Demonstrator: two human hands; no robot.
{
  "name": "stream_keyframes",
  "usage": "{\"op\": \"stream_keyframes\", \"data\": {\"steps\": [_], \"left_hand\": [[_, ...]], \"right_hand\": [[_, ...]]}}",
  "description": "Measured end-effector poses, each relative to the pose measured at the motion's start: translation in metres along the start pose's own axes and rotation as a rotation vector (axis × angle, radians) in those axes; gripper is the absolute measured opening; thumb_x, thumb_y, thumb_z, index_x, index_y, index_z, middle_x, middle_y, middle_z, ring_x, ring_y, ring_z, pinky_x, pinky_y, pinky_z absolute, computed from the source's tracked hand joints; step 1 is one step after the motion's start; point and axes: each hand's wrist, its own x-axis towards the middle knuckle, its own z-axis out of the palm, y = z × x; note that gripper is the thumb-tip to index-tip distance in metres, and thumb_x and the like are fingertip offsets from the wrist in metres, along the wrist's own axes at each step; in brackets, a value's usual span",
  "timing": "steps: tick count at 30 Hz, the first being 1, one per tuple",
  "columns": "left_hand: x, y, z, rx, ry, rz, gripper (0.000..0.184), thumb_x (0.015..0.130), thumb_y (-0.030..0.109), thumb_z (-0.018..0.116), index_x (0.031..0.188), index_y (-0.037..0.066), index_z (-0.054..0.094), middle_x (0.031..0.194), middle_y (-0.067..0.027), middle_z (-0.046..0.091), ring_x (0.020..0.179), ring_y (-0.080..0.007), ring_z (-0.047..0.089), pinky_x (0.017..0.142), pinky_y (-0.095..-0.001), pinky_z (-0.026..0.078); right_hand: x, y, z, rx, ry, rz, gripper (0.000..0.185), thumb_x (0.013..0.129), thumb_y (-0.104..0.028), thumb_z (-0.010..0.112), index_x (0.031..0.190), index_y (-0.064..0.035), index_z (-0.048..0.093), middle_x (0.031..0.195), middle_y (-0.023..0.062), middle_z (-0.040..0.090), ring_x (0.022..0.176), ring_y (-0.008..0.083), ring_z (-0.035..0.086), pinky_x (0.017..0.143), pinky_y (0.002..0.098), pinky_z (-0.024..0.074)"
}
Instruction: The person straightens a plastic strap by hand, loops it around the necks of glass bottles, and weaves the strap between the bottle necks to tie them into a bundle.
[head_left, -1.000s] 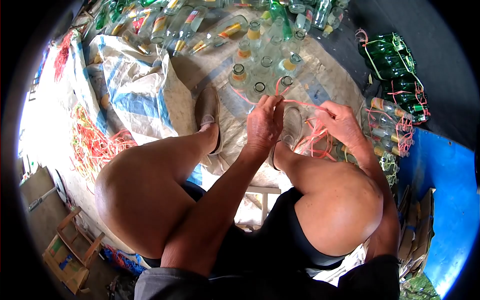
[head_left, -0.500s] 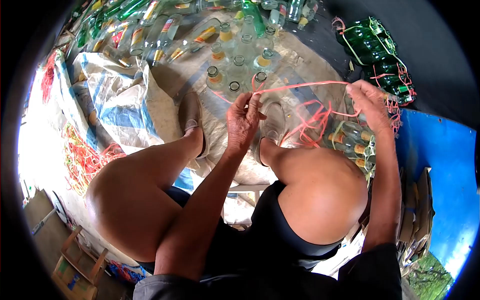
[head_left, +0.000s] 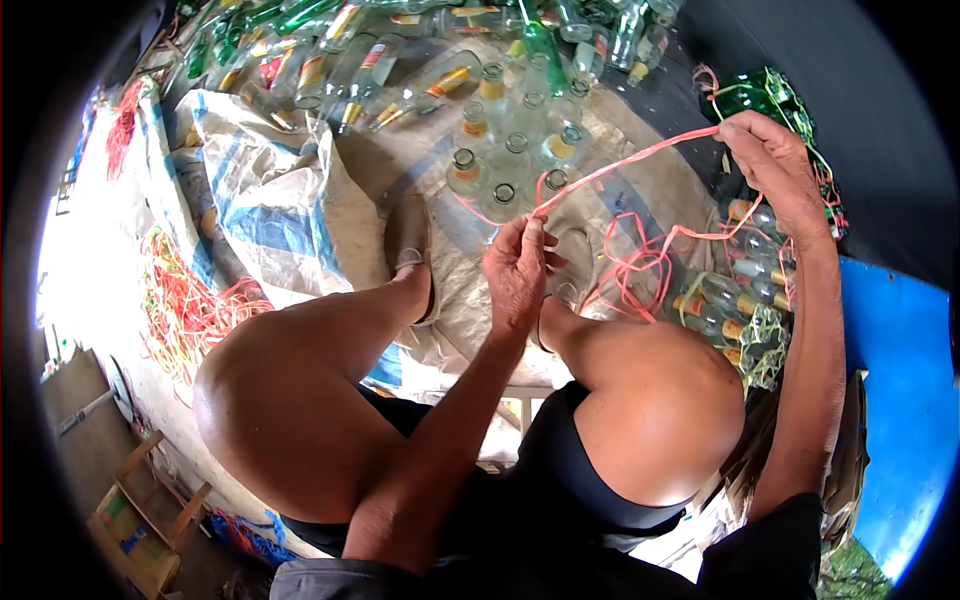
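Note:
Between my feet stands a cluster of upright clear glass bottles, with a pink plastic string passing around its near side. My left hand pinches that string close to the nearest bottle necks. Out to the right, my right hand is closed on the same string, and the stretch between both hands is nearly straight with a slight sag. From the right hand a loose length runs back down to a tangle of pink string beside my right foot. Whether a knot sits under the left fingers is hidden.
Loose bottles lie heaped at the back. Tied bundles of clear bottles and green bottles are on the right, near a blue panel. A white-and-blue woven sack and a string pile lie left.
My right hand has moved slightly up and outward with the string. My left hand keeps its pinch near the bottles. The whole view has shifted a little.

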Motion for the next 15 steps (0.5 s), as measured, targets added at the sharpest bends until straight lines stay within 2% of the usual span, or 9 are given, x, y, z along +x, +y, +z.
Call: {"op": "stream_keyframes", "data": {"steps": [3,6,7,10,11,14,15], "left_hand": [[-0.006,0.004,0.001,-0.067,0.048,0.02,0.028,0.108,0.026,0.058,0.11,0.001,0.069,0.084,-0.0031,0.068,0.064,-0.0126,0.068,0.057,-0.0246,0.048],[-0.004,0.006,-0.002,-0.117,0.086,0.06,0.027,0.108,0.025,0.057,0.106,0.0,0.069,0.081,-0.0026,0.065,0.062,-0.0121,0.066,0.057,-0.0247,0.048],[-0.003,0.007,-0.001,-0.138,0.121,0.06,0.027,0.108,0.024,0.057,0.104,0.0,0.069,0.077,-0.0017,0.061,0.06,-0.0109,0.062,0.056,-0.0248,0.048],[0.0,0.01,-0.003,-0.119,0.183,0.1,0.028,0.108,0.025,0.057,0.103,0.0,0.068,0.075,-0.0013,0.06,0.058,-0.0099,0.057,0.054,-0.0252,0.047],[0.001,0.011,-0.004,-0.117,0.198,0.114,0.028,0.108,0.025,0.057,0.102,0.0,0.068,0.075,-0.0011,0.059,0.058,-0.0096,0.055,0.054,-0.0252,0.047],[0.006,0.012,-0.008,-0.11,0.246,0.135,0.03,0.109,0.026,0.056,0.1,0.0,0.068,0.073,-0.0007,0.058,0.057,-0.0088,0.052,0.054,-0.025,0.047],[0.007,0.012,-0.009,-0.105,0.266,0.126,0.03,0.109,0.026,0.056,0.099,0.0,0.068,0.073,-0.0006,0.057,0.057,-0.0087,0.052,0.054,-0.0249,0.046]], "right_hand": [[0.027,-0.016,0.025,-0.126,-0.003,-0.143,0.023,0.102,-0.026,0.066,0.101,-0.0043,0.073,0.071,-0.0058,0.05,0.065,0.0043,0.046,0.058,0.0238,0.037],[0.056,-0.022,0.053,-0.163,-0.034,-0.314,0.024,0.101,-0.025,0.066,0.1,-0.0024,0.073,0.073,-0.0037,0.054,0.067,0.0048,0.048,0.059,0.0245,0.0396],[0.067,-0.023,0.062,-0.221,-0.029,-0.32,0.023,0.1,-0.024,0.068,0.1,-0.0016,0.073,0.072,-0.001,0.055,0.067,0.0055,0.049,0.06,0.0257,0.0409],[0.097,-0.023,0.095,-0.223,-0.045,-0.606,0.023,0.099,-0.025,0.069,0.1,-0.0016,0.073,0.068,0.0007,0.055,0.066,0.0069,0.049,0.06,0.028,0.0425],[0.104,-0.027,0.101,-0.266,-0.103,-0.545,0.026,0.099,-0.027,0.068,0.1,-0.0024,0.073,0.068,0.0063,0.059,0.063,0.0133,0.053,0.061,0.0323,0.0456],[0.126,-0.03,0.132,-0.311,-0.09,-0.602,0.024,0.099,-0.028,0.067,0.1,-0.0052,0.074,0.073,0.0127,0.065,0.063,0.0246,0.059,0.062,0.0373,0.0486],[0.133,-0.031,0.141,-0.333,-0.118,-0.608,0.023,0.098,-0.03,0.066,0.101,-0.0088,0.075,0.08,0.0164,0.068,0.069,0.0352,0.063,0.066,0.0423,0.0508]]}}
